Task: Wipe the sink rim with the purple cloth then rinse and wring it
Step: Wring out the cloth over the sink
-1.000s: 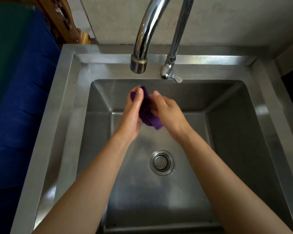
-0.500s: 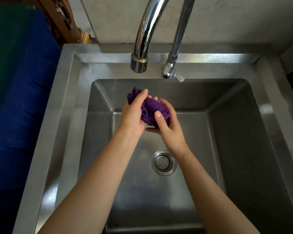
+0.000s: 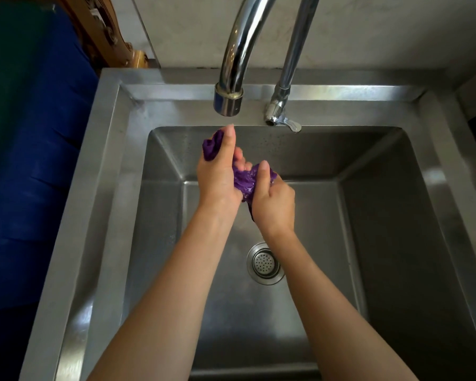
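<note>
Purple cloth (image 3: 243, 183), bunched and glistening, held between both hands over the steel basin (image 3: 374, 221), at 6 o'clock from the faucet spout (image 3: 228, 101). Left hand (image 3: 217, 178) has its fingers curled round the cloth's upper end; a fold of fabric shows at 11 o'clock from its knuckles. Right hand (image 3: 274, 206), at 4 o'clock from the left and touching it, grips the lower end, thumb uppermost. A dark tail of cloth hangs between the wrists. Drain strainer (image 3: 265, 263) lies at 6 o'clock from the hands; tap lever (image 3: 293, 125) at 1 o'clock. Sink rim (image 3: 99, 188) borders the basin. Blue fabric (image 3: 25, 188) at 9 o'clock of the scene; carved wooden piece (image 3: 105, 34) at 11 o'clock.
</note>
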